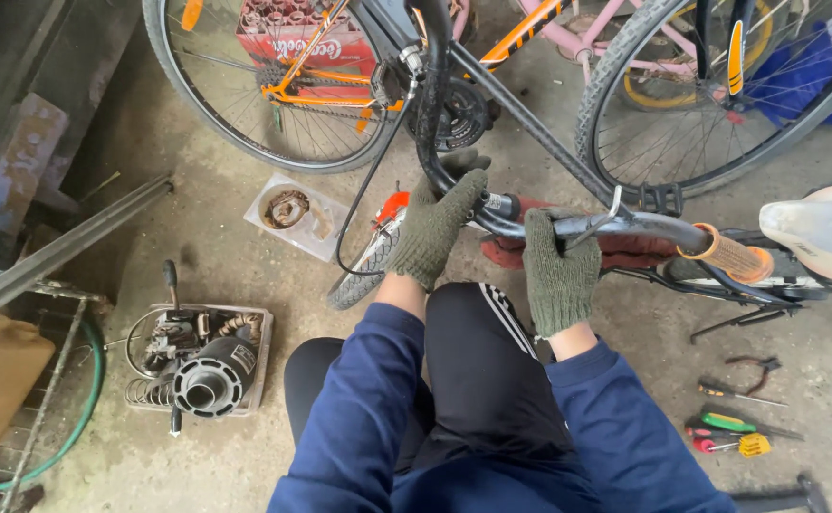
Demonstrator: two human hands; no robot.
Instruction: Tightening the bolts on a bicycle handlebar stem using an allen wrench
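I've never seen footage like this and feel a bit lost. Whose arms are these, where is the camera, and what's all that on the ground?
There is only one picture, taken by a camera worn on a person's head, looking down at their own arms and lap. Both hands wear green knitted gloves. The left hand and the right hand both grip a black bicycle handlebar with an orange grip at its end. On the concrete floor lie a tray of machine parts to the left, screwdrivers and pliers to the right, and a clear bag with a chain. An orange bicycle stands behind.
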